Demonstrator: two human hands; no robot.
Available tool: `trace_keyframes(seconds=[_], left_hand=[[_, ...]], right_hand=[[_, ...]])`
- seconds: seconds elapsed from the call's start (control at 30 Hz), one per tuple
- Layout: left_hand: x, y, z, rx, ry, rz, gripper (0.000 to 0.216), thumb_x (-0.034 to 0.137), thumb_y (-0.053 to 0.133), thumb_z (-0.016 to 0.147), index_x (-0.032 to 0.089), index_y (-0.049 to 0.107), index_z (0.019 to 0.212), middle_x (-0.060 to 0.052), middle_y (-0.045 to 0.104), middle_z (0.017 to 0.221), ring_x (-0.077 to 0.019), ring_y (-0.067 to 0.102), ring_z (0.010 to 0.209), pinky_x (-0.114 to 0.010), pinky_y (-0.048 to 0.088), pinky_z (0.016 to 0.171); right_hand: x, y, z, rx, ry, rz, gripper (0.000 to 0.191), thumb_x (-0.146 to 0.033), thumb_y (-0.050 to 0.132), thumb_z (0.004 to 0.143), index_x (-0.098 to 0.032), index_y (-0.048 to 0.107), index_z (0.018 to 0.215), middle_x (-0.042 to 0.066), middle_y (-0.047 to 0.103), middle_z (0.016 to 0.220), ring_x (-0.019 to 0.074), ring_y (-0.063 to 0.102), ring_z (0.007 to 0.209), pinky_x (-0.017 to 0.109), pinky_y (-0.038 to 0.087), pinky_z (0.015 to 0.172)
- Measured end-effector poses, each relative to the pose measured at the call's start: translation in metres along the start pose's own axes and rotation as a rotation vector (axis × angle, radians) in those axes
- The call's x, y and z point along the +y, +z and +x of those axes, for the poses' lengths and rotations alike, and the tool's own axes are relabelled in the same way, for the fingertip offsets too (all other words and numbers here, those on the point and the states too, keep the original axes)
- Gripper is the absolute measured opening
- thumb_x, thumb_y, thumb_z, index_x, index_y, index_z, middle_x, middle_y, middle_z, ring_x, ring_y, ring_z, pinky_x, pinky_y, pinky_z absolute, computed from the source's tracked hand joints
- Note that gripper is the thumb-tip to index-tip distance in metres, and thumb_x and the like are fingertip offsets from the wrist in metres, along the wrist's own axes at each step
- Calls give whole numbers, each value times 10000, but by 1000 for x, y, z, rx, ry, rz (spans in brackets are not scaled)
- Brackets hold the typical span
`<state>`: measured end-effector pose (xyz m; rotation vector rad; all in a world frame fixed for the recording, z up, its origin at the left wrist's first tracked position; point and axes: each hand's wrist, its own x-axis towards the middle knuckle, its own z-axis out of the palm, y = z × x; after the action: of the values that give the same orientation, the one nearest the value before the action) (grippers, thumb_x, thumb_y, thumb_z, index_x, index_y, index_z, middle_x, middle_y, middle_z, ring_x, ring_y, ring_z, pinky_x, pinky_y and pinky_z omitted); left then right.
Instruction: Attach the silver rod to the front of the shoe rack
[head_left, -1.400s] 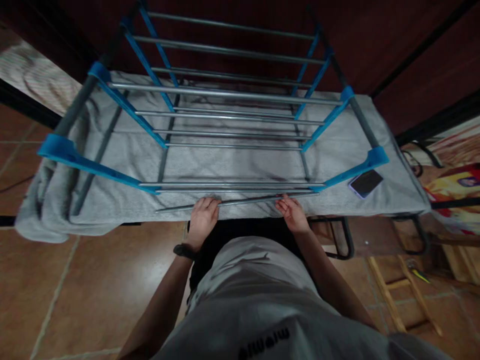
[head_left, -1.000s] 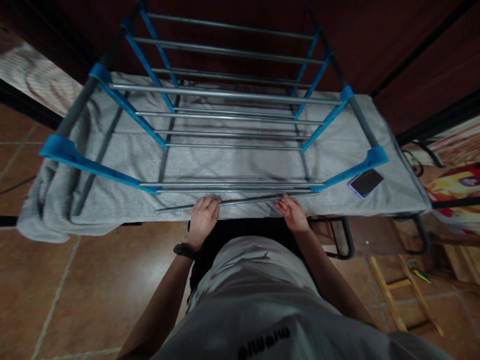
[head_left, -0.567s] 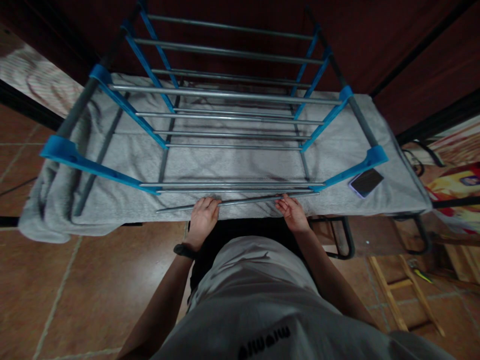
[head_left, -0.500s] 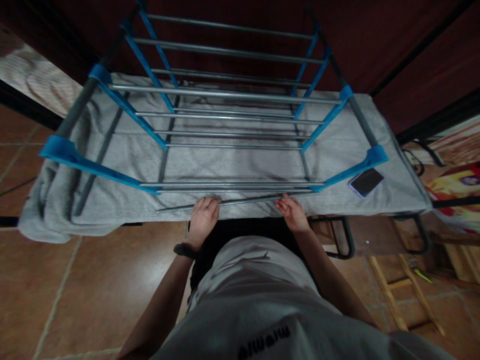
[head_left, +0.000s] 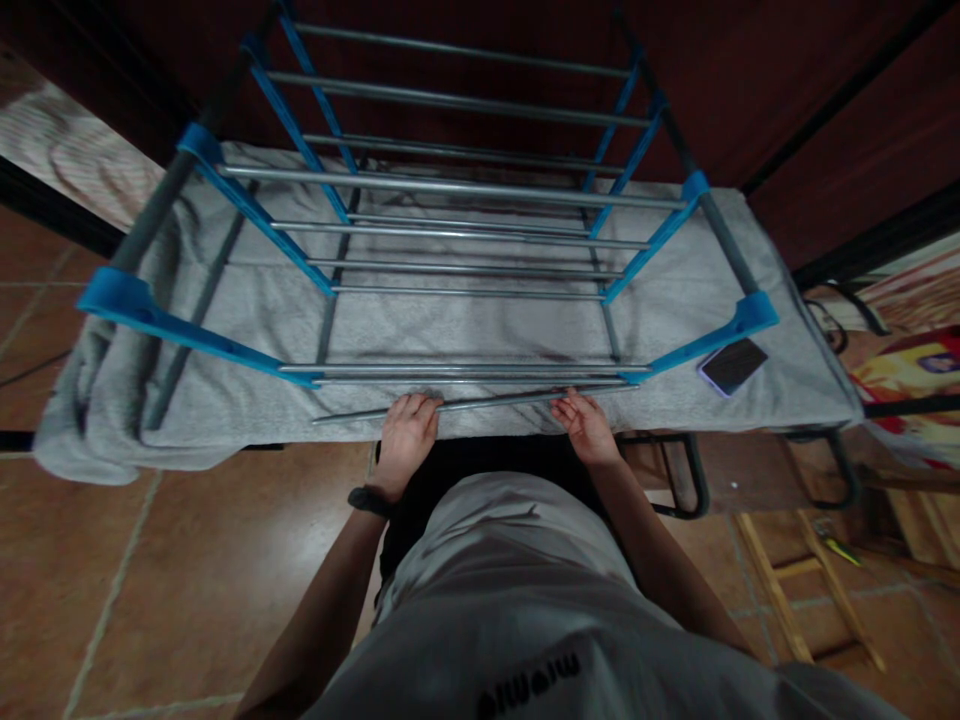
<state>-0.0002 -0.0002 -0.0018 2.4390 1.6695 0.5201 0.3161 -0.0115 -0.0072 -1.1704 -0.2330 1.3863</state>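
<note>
A thin grey metal tube (head_left: pixel 495 401) lies slightly slanted in front of me, with its right end higher in the view. My left hand (head_left: pixel 409 432) is closed round it left of its middle, palm down. Farther right, my right hand (head_left: pixel 583 424) pinches the same tube between thumb and fingers. Just beyond stands a rack (head_left: pixel 450 187) with blue plastic side brackets and several metal crossbars. The tube's right end comes close to the rack's front right bracket (head_left: pixel 679 338); whether they touch I cannot tell.
The rack rests on a bench covered with a grey blanket (head_left: pixel 247 410). A phone (head_left: pixel 733 366) lies on the blanket at the right. On the tiled floor to the right are a wooden frame (head_left: pixel 806 570) and a yellow-green tool (head_left: pixel 841 548). A colourful bag (head_left: pixel 919 385) stands at the right edge.
</note>
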Motion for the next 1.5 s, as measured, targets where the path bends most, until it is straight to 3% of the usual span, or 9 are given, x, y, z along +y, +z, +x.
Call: trace_keyframes(seconds=[1.5], left_hand=[[0, 1, -2, 20, 12, 26, 285, 256, 436, 959, 204, 682, 1091, -99, 677, 996, -275, 573, 973, -411, 439, 882]], right_hand=[[-1, 2, 0, 26, 15, 7, 317, -282, 869, 651, -227, 559, 684, -39, 712, 712, 139, 716, 709, 262, 621, 680]])
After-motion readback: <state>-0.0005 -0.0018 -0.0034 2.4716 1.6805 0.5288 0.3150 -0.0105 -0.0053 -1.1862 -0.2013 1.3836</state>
